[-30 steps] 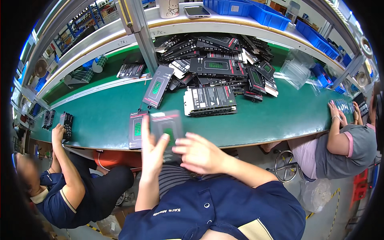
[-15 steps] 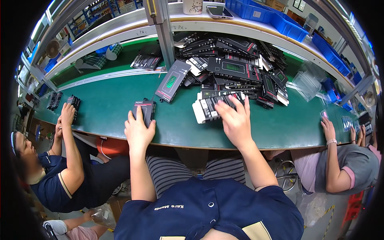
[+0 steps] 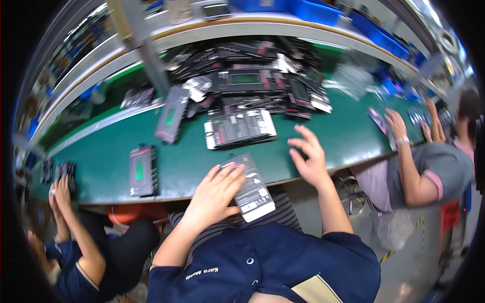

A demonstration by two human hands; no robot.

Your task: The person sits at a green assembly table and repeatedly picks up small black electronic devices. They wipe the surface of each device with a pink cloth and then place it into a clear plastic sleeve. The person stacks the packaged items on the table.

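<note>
My left hand [image 3: 214, 196] grips a flat black-and-white printed box [image 3: 255, 192]. Fingers lie across its upper side, the thumb is by its near edge, and the box overhangs the table's front edge. To the right, my right hand [image 3: 310, 157] is apart from everything, fingers spread and holding nothing. A short stack of boxes with white printed sides [image 3: 240, 130] lies just beyond the held box. On the left, a black box with a green panel [image 3: 140, 170] rests on the green table [image 3: 192, 174]. Another black box [image 3: 172, 115] lies slanted farther back.
A large heap of black boxes [image 3: 242, 81] fills the back of the table. Clear plastic trays [image 3: 352, 81] lie at its right. A metal post [image 3: 144, 53] and a shelf with blue bins [image 3: 316, 11] stand behind. Co-workers' hands [image 3: 397, 126] work on both sides.
The view has swung. My left hand has left the black box at the left and now grips a printed box near me. My right hand has come off the white-sided boxes and opened.
</note>
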